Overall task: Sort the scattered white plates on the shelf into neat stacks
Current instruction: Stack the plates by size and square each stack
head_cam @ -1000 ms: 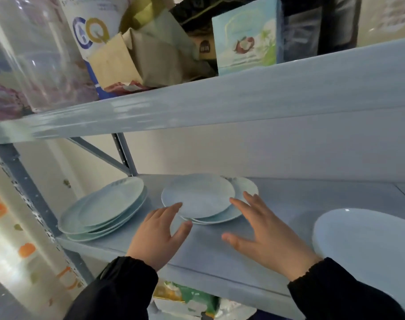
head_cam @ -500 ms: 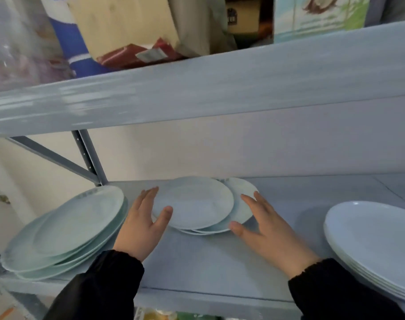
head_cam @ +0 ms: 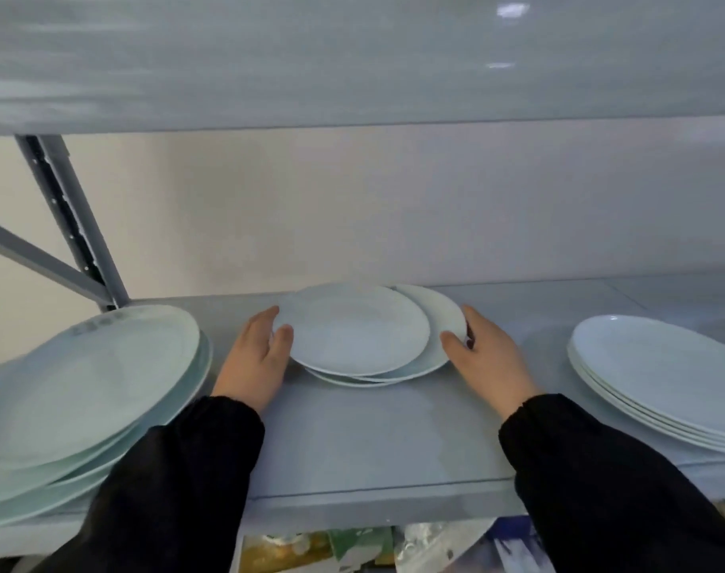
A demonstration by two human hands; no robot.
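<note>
A small pile of three white plates (head_cam: 356,330) lies askew at the middle back of the grey shelf (head_cam: 373,444); one plate sticks out to the right under the top one. My left hand (head_cam: 251,359) touches the pile's left rim with fairly straight fingers and thumb. My right hand (head_cam: 491,359) touches the right rim of the offset plate the same way. At the left is a skewed stack of larger plates (head_cam: 84,382). A neater stack of large plates (head_cam: 658,378) sits at the right.
The upper shelf board (head_cam: 352,55) hangs low over the plates. A grey upright post with a diagonal brace (head_cam: 73,229) stands at the back left. A pale wall closes the back. Packaged goods (head_cam: 352,547) show below the shelf's front edge.
Both hands have moved forward from the shelf front to the two sides of the small pile and now touch its rims. The view has tilted down and closer.
</note>
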